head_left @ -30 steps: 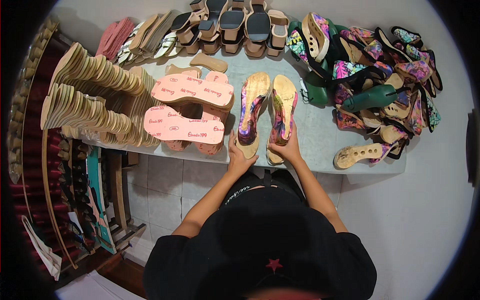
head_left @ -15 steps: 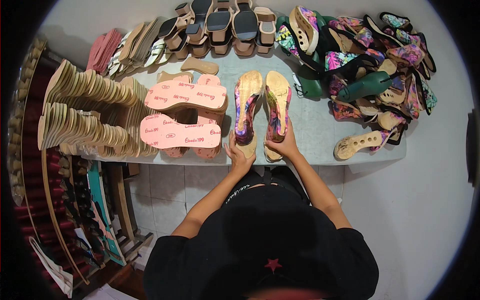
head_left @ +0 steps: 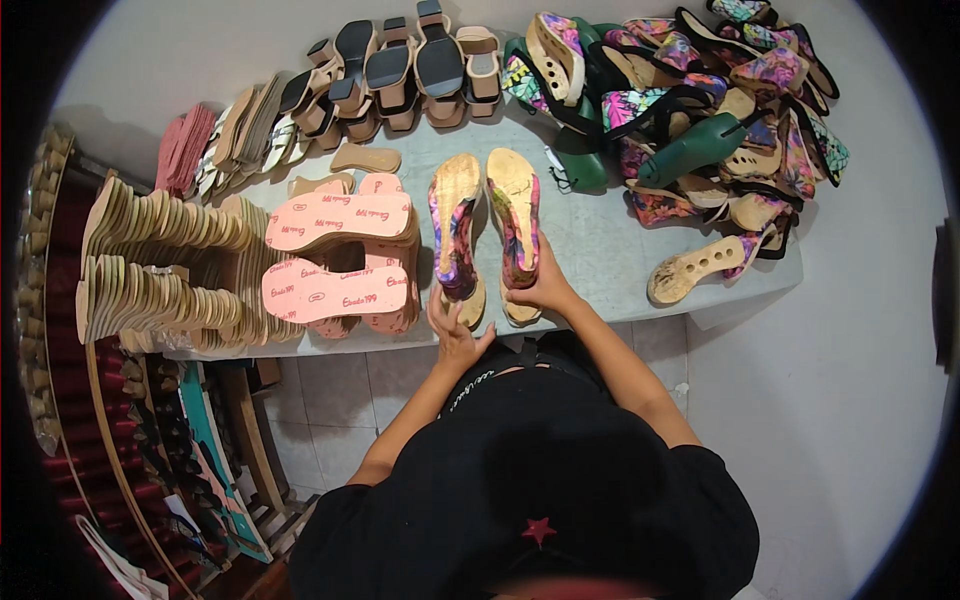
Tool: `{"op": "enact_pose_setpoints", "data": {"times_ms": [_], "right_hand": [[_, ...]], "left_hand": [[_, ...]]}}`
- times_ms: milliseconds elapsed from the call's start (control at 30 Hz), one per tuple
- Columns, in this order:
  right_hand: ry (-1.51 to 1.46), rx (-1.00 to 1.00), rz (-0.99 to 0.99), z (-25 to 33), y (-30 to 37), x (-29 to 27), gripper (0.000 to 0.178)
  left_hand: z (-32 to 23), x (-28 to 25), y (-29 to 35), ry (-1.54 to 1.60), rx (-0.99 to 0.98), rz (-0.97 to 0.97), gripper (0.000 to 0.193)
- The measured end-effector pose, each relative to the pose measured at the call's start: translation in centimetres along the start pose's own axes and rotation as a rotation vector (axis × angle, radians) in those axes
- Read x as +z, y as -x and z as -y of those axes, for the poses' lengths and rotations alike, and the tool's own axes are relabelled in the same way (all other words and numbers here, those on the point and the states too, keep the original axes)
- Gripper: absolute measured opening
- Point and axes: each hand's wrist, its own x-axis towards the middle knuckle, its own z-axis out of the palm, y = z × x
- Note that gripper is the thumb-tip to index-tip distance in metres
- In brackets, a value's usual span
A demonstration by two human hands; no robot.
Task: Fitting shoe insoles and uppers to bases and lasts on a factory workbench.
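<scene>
The right hand (head_left: pixel 549 288) is pinching the right shoe (head_left: pixel 516 225) near its six-o'clock end; the left hand (head_left: pixel 460 345) is spreading its fingers at the left shoe (head_left: pixel 454 225). Both shoes are pointing toward twelve o'clock over the bench (head_left: pixel 600 250).

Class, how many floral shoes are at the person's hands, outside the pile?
2: the left shoe is at the left hand, and the right shoe is in the right hand. Others in the floral shoe pile overlap, so some there may be hidden.
</scene>
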Motion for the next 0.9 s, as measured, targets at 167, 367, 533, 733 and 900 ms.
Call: {"op": "enact_pose_setpoints", "data": {"times_ms": [167,367,533,733,900], "right_hand": [[0.221,0.001,0.097,0.2,1.1,-4.6,0.103],[0.213,0.023,-0.291,-0.4,2.4,-14.7,0.053],[0.069,0.092,-0.528,-1.6,3.9,-22.9,0.037],[-0.088,0.064,-0.577,-4.9,6.4,-29.4,0.022],[-0.048,0.001,-0.530,-5.6,7.4,-32.5,0.019]], "left_hand": [[-1.1,1.8,-0.5,0.142,0.187,-0.025,0.061],[-6.8,7.4,-6.8,0.328,0.136,-0.136,0.049],[-13.0,13.7,-14.9,0.306,0.071,0.017,0.033],[-15.5,23.4,-21.4,0.302,0.093,0.085,0.046],[-15.8,26.6,-22.9,0.241,-0.205,0.193,0.064]]}}
